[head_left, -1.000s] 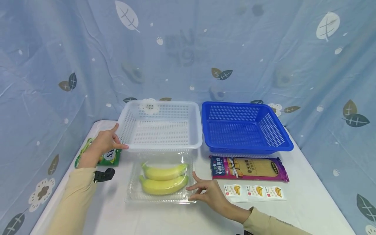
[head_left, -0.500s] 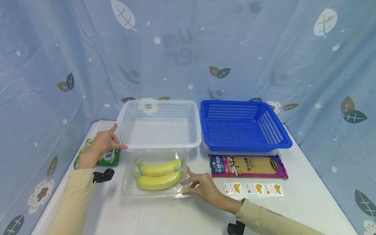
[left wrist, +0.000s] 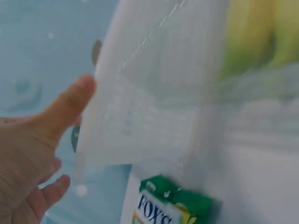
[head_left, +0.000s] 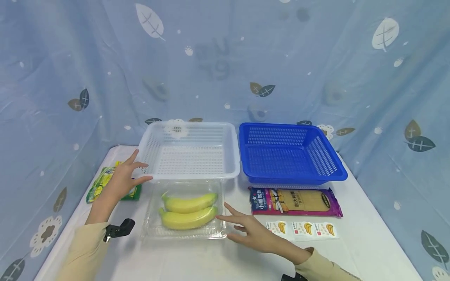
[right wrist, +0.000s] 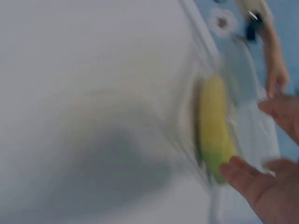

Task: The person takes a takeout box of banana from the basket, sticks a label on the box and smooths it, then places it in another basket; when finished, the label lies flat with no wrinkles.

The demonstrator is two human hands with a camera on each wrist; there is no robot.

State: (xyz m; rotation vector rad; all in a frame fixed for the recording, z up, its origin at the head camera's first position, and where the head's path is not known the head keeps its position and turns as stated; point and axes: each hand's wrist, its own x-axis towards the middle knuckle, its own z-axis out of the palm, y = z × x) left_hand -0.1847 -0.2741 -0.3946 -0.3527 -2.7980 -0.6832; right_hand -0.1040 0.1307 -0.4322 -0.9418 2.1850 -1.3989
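Note:
A clear plastic clamshell box (head_left: pixel 150 224) lies on the white table with two yellow bananas (head_left: pixel 190 218) inside. My right hand (head_left: pixel 251 232) is at its right edge, fingers spread, fingertips close over the corner. Behind the box stands a white plastic basket (head_left: pixel 197 177), its front rim overlapping the box's back edge in the head view. Beside the basket's front left corner is my left hand (head_left: pixel 123 177), thumb and fingers extended and apart, holding nothing. Partly hidden beneath that hand is a green and yellow FOX'S bag (left wrist: pixel 170 205).
Right of the white basket stands a blue plastic basket (head_left: pixel 293 178). In front of it lie a purple packet of spaghetti (head_left: pixel 306 201) and a strip of banana stickers (head_left: pixel 304 229). Blue patterned cloth (head_left: pixel 225 62) walls the table at the back and sides.
The box with the bananas slid left and slightly back, with my right hand pinching its edge; now those fingers have spread off it. My left hand's fingers have spread wider beside the basket.

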